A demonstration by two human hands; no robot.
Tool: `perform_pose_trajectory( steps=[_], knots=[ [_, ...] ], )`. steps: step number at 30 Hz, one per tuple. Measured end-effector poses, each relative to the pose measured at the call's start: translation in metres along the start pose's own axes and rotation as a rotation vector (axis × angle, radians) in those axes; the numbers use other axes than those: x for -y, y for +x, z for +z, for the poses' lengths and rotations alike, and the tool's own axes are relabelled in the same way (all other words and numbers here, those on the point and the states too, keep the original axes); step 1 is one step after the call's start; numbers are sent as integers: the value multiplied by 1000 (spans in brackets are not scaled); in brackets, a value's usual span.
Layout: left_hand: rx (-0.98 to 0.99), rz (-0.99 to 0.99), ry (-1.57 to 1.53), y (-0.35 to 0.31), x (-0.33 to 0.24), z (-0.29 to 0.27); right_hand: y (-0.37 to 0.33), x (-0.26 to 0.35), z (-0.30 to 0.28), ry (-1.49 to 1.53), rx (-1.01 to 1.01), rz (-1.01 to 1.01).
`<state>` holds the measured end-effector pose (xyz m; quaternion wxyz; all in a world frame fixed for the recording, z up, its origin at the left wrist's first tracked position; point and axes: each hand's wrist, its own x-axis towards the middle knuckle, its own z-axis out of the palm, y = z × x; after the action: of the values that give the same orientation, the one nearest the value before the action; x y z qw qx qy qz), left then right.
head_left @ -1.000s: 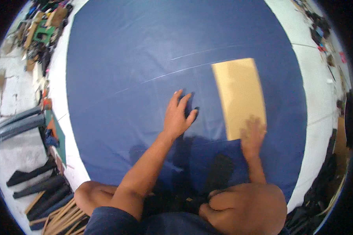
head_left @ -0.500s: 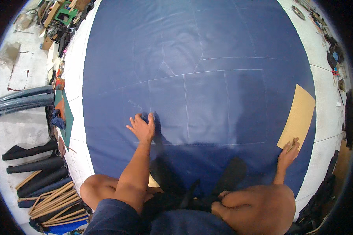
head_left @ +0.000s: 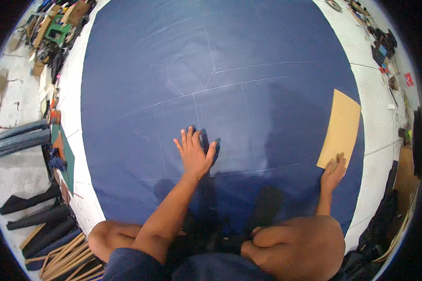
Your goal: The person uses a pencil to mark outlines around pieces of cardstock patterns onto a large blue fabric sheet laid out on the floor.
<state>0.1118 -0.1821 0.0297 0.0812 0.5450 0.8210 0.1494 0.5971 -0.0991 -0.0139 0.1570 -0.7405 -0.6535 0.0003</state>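
White floor [head_left: 379, 131] borders a navy sheet [head_left: 286, 122] crossed by thin pale lines [head_left: 206, 90]. Near its right edge, the right hand [head_left: 334, 171] grips a plain, oblong tan panel [head_left: 342, 126] by its lower end; the left hand [head_left: 194, 154], splayed, holds nothing.

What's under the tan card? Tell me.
Blue sheet shows beside the tan card, left of it. The card and right hand cover what lies directly beneath, so any markings there cannot be seen.
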Motion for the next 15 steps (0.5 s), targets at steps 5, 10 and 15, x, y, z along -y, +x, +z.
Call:
perform_pose_trajectory(
  steps=[5, 10, 15],
  knots=[
    [216, 248, -55, 0, -53, 4, -1, 3, -5, 57, 7, 35],
    [148, 252, -85, 7, -88, 20, -1, 10, -17, 60, 15, 30],
    [255, 596, -141, 22, -152, 37, 4, 13, -20, 44, 27, 67]
  ],
)
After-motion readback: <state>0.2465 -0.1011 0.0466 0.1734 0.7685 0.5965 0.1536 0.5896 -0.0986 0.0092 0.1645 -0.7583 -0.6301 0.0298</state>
